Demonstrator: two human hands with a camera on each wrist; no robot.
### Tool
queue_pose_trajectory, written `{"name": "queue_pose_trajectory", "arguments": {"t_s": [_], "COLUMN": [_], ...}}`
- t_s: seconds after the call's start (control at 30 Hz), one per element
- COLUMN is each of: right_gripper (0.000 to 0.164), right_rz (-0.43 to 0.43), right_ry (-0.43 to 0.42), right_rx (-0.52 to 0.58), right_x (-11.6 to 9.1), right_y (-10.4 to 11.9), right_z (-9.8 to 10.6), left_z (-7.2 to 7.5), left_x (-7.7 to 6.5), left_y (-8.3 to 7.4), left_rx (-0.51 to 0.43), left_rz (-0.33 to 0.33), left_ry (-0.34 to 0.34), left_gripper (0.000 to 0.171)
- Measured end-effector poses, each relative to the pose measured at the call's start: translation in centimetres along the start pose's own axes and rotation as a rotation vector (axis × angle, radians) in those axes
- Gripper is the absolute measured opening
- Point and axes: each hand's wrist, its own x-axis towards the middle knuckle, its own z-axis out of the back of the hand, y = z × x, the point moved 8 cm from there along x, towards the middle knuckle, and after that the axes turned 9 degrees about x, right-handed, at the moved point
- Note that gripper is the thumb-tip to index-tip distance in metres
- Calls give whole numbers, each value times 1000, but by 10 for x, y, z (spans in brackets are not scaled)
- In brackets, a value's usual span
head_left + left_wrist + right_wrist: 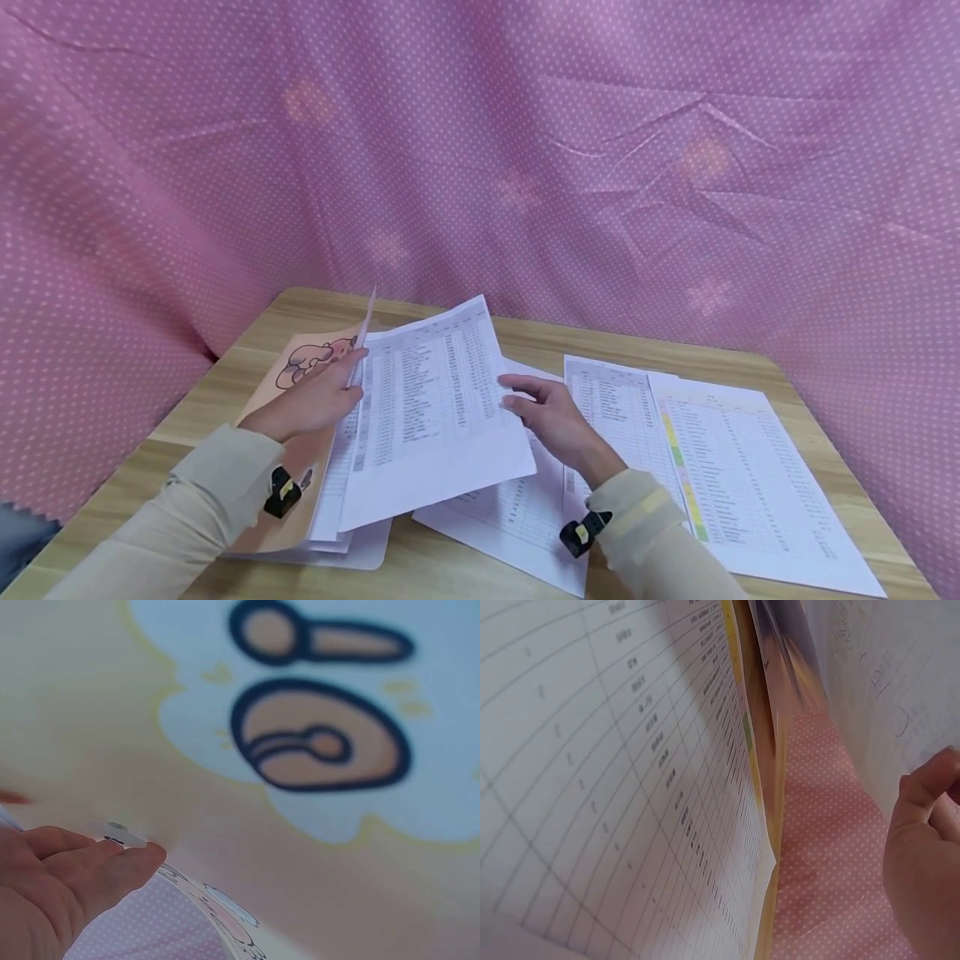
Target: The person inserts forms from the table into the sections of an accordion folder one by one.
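Nearest are two pale sleeves (660,542), each with a small black camera (283,493) at the cuff. Just beyond, on the left, lies a peach folder (311,454) with a cartoon animal, its cover lifted; the left hand (318,396) pinches the cover's edge between thumb and fingers. White pages (327,517) show within the folder.

Right of that, a printed sheet (427,400) is raised at a tilt, its left side at the folder's opening, its right edge pinched between thumb and forefinger of the right hand (551,421). The sheet spans the gap between the hands; whether the left fingers also touch it, I cannot tell.

Below the right hand lies a loose page (487,525), with two overlapping tables of print (780,483) farther right, one bearing coloured cells. All rest on a wooden table (637,344); behind its far edge hangs a pink dotted cloth (480,167).
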Motion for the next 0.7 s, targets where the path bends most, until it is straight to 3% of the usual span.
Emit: {"name": "queue_pose_trajectory", "arguments": {"t_s": [0.7], "right_gripper": [39], "right_rz": [-18], "right_ry": [2], "right_rx": [-51], "right_x": [4], "right_y": [-10], "right_z": [-21], "left_z": [-2], "left_x": [1], "left_y": [2], "left_rx": [-3], "left_rz": [5], "left_ry": [15], "left_gripper": [63]}}
